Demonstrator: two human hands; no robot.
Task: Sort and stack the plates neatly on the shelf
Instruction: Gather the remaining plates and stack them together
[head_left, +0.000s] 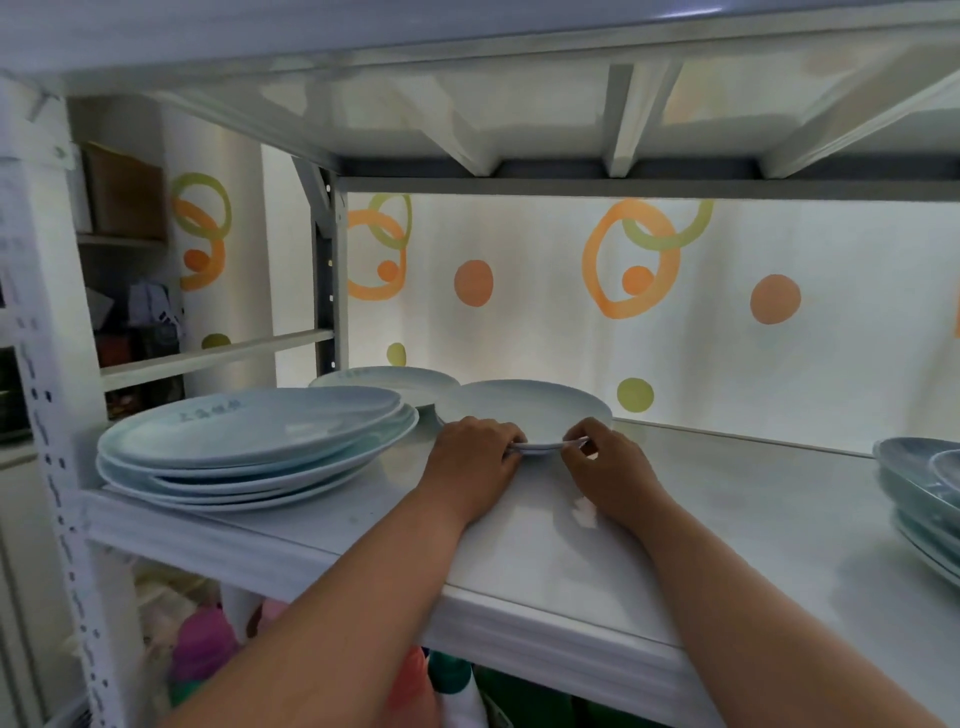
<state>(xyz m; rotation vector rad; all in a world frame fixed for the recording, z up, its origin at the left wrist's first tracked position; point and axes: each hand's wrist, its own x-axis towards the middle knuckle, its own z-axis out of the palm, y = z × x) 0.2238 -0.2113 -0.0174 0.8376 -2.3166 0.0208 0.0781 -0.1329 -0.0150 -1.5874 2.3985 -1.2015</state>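
A small stack of pale blue plates (524, 410) sits on the white shelf (675, 519) near the middle of the view, and both hands grip its near rim. The left hand (475, 462) curls over the rim from the 8 o'clock side, its fingers (511, 439) wrapped around the edge of the plates. The right hand (608, 467) pinches the same rim from the 4 o'clock side, its fingers (576, 434) closed narrowly on the thin edge. At least two plate rims show between the two hands; whether the stack rests on the shelf or is lifted slightly cannot be told.

At 9 o'clock from this stack, touching or nearly touching it, lies a stack of larger pale blue plates (254, 441), unevenly piled, with the top plates shifted off centre. Behind these, at about 11 o'clock, another pale plate (384, 379) lies flat near the back of the shelf. Far out at 3 o'clock, well apart, a stack of darker blue plates (919, 499) stands at the right edge of the view.

A white curtain with orange and green circles (634, 260) hangs behind the shelf. A perforated white upright (47, 395) frames the left side, and coloured bottles (208, 649) stand below the shelf.
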